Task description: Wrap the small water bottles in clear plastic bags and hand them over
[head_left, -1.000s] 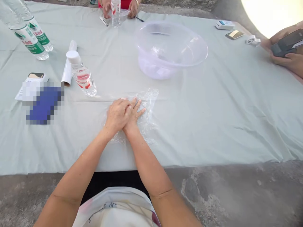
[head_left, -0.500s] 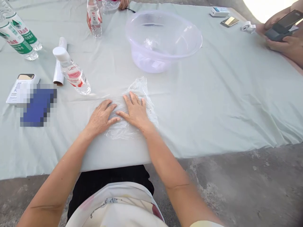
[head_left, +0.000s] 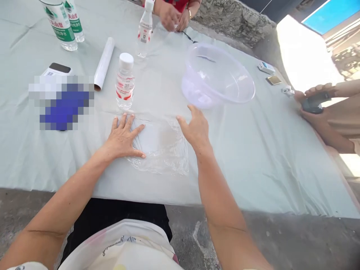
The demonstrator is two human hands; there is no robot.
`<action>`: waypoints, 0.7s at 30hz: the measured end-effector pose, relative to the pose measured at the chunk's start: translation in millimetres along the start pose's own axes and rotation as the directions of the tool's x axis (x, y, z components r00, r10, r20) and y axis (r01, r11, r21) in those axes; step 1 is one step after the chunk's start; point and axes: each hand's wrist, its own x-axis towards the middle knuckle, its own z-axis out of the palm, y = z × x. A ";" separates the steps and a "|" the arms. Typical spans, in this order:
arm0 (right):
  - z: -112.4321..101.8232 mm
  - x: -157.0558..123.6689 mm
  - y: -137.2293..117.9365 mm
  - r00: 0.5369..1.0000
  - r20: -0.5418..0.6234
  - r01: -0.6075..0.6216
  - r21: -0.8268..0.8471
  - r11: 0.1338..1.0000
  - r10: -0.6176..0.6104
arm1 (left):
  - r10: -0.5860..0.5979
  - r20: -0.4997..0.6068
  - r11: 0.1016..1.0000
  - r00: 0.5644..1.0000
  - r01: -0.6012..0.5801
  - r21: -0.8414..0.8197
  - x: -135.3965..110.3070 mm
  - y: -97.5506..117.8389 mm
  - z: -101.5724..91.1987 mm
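Note:
A clear plastic sheet [head_left: 164, 148] lies flat on the pale green tablecloth [head_left: 253, 150] near the front edge. My left hand [head_left: 122, 137] rests flat on the sheet's left edge with its fingers spread. At the sheet's right edge my right hand [head_left: 195, 129] is lifted a little, fingers apart, holding nothing. A small capped water bottle with a red label [head_left: 125, 82] stands just beyond my left hand. A clear plastic basin [head_left: 218, 77] sits beyond my right hand.
A roll of film [head_left: 104, 63] and a phone on a white box [head_left: 57, 69] lie at the left, two green-label bottles [head_left: 66, 22] further back. Another person's hands [head_left: 174, 17] work by a bottle [head_left: 144, 30] across the table. A third person's hands hold a dark device [head_left: 313, 105] at right.
My hands lay one over the other on the sheet, then slid apart to its two sides, spreading it flat. My right hand has lifted off. The view has shifted and tilted.

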 end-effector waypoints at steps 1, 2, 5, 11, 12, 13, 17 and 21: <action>2.3 7.1 -22.4 0.996 0.008 0.089 0.042 0.995 -0.089 | 0.003 -0.003 1.000 1.000 -0.003 -0.010 -0.2 -0.4 0.4; 6.4 14.7 -45.1 0.986 0.022 0.162 0.074 0.984 -0.164 | 0.008 -0.008 1.000 1.000 -0.008 -0.019 -0.5 -0.9 0.9; 27.7 38.7 -107.0 0.950 0.090 0.281 0.168 0.945 -0.299 | 0.021 -0.024 0.999 0.999 -0.022 -0.035 -1.5 -3.2 3.6; 59.4 73.1 -172.2 0.939 0.115 0.250 0.415 0.875 -0.323 | 0.052 -0.052 0.996 0.997 -0.056 -0.068 -4.0 -8.5 9.9; 54.9 74.3 -173.3 0.947 0.090 0.232 0.467 0.853 -0.307 | 0.055 -0.058 0.996 0.997 -0.059 -0.072 -4.6 -9.3 10.6; 46.8 73.3 -171.0 0.956 0.053 0.219 0.528 0.821 -0.290 | 0.056 -0.067 0.995 0.996 -0.061 -0.074 -5.1 -10.1 11.3; -10.8 42.8 -129.7 0.944 0.010 0.200 0.776 0.599 -0.329 | 0.067 -0.086 0.995 0.994 -0.074 -0.073 -6.1 -12.2 12.4; -59.0 -17.0 -70.9 0.881 0.385 -0.119 0.743 0.659 -0.275 | 0.054 -0.060 0.994 0.997 -0.060 -0.089 -4.9 -11.6 11.6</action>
